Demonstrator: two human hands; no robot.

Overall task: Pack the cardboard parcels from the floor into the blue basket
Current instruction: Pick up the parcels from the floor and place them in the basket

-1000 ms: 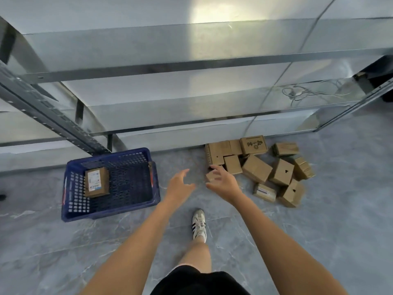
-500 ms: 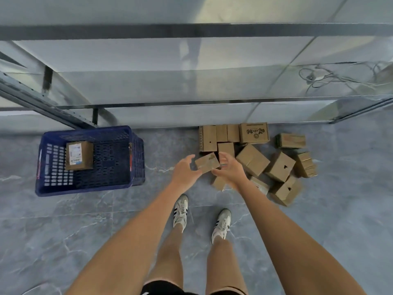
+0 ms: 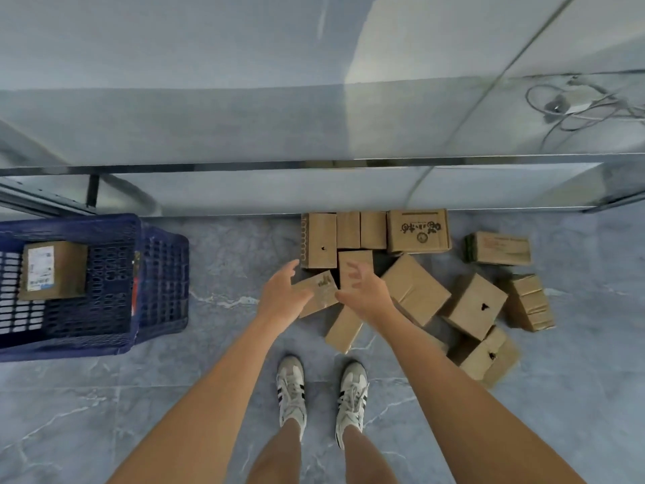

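Gripping small parcel [image 3: 321,289] with left hand [image 3: 281,300], thumb over top, fingers hidden beneath; steadying with right hand [image 3: 364,291], fingers [image 3: 353,269] spread. Held over floor pile [image 3: 415,291] near shelf [image 3: 314,190]. Best: clamp both sides, swing left, set flat beside labelled parcel [image 3: 52,270] in blue basket [image 3: 164,274].

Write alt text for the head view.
A person's left hand grips a small parcel above a floor pile of cardboard parcels; the right hand touches its other edge. A blue basket at left holds one labelled parcel.
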